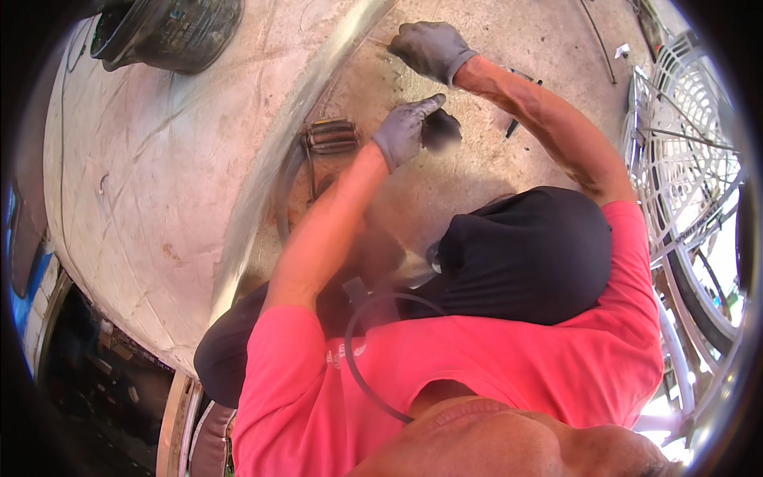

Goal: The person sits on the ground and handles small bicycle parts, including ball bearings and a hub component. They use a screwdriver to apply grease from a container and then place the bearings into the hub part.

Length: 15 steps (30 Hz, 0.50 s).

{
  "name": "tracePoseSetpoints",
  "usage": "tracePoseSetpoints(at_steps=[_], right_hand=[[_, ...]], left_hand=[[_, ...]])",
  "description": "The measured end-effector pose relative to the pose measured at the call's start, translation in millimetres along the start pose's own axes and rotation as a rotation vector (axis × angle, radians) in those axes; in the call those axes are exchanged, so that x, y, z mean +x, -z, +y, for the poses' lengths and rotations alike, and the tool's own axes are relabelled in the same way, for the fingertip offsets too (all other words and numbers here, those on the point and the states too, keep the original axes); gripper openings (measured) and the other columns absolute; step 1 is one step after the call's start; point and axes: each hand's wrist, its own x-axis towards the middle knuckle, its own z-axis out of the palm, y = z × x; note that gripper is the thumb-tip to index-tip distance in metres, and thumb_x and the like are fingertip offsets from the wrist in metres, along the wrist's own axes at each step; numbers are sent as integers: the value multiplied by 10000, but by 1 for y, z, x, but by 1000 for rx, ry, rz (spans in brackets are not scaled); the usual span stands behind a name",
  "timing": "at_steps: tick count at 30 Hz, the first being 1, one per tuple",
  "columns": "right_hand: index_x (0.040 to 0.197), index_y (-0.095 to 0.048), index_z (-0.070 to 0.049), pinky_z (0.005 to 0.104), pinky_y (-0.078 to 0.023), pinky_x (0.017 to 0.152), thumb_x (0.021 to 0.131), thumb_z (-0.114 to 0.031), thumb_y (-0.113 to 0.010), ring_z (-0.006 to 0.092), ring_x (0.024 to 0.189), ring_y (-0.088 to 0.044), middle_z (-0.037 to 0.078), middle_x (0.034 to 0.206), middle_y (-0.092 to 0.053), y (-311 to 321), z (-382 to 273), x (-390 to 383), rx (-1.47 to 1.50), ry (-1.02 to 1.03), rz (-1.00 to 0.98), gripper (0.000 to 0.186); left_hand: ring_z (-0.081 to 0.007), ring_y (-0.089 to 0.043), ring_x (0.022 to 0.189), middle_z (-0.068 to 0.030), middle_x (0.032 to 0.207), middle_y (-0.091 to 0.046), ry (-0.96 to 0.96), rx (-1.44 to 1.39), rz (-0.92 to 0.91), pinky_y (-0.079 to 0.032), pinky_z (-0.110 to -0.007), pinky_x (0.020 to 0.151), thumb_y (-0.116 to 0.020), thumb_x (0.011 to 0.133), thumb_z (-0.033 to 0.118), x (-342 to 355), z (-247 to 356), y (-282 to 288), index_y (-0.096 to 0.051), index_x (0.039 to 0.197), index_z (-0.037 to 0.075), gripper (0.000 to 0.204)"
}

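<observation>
Both of my hands wear grey work gloves above a worn, light brown floor. My left hand [401, 131] is at a rounded black lump [442, 132], one finger stretched along its top edge; the other fingers appear curled against it, and its kind is unclear. Farther off and to the right, my right hand [431, 51] is closed in a fist. A faint thin line sticks out on its left side, but what the fingers hold is hidden. Just left of my left wrist lies a brown ribbed block [332, 137] with a dark cord.
A dark bucket [171, 36] lies at the far left on a pale sheet-like surface [159, 183] with a curved raised edge. White metal latticework [687, 151] and a wheel [699, 298] stand at the right. A slim black tool [513, 127] lies by my right forearm.
</observation>
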Motion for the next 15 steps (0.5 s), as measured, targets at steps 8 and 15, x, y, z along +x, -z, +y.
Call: tracePoseSetpoints(at_steps=[8,15], right_hand=[[936,-767,-73,456,-610,745,903,-121,-560,364,922,-740,147,1013,-756,-5,14,-1,146,-116,83,215],[989,-774,-183,375,-588,820,882,-333,-711,251,916,-723,50,1000,-735,27,0,-50,240,18,70,194]], left_hand=[[-197,-724,828,-126,917,-753,348,-365,83,-578,-314,742,-596,1050,367,1,42,-19,-728,1008,-47,437],[-186,-673,1035,-80,1168,-722,186,-684,27,-539,-333,905,-507,1076,412,7,45,-5,-660,1221,14,450]])
